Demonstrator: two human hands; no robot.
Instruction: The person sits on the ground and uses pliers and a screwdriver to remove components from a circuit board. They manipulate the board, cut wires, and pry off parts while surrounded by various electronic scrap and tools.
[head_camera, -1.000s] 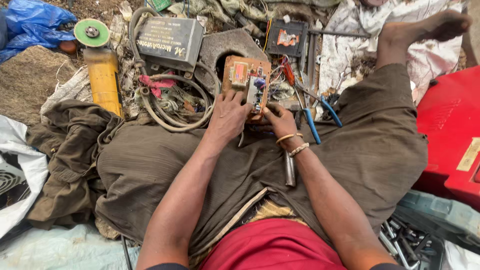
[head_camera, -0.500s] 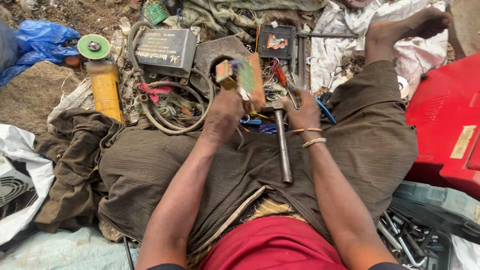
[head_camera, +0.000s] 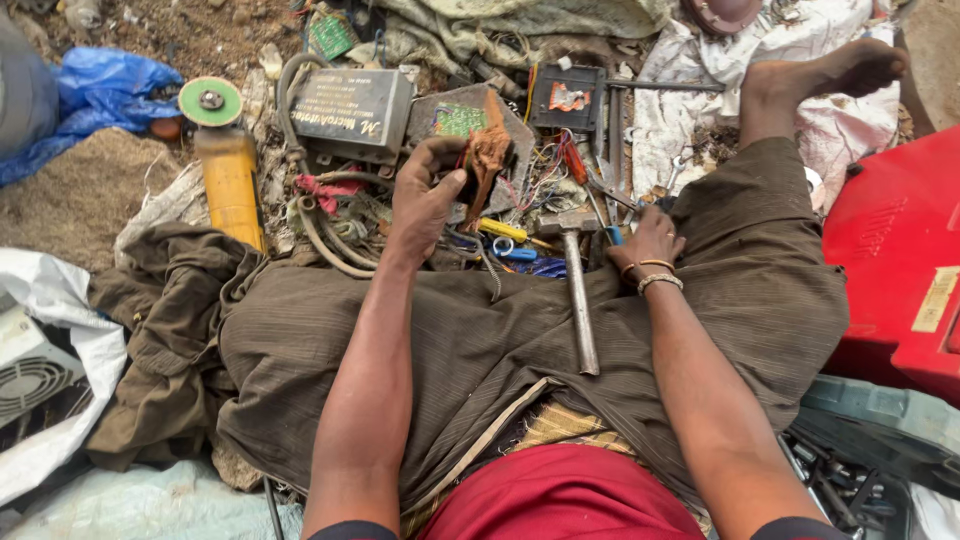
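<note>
Scrap-strewn dirt ground surrounds the lap. Left hand (head_camera: 425, 195) grips a brown-backed green circuit board (head_camera: 478, 150) edge-up; right hand (head_camera: 648, 243) rests loosely curled, holding nothing, beside the steel-handled hammer (head_camera: 577, 290) lying across the lap.

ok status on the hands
Left hand grips a brown circuit board. Right hand rests beside hammer. Wires crowd the ground.
</note>
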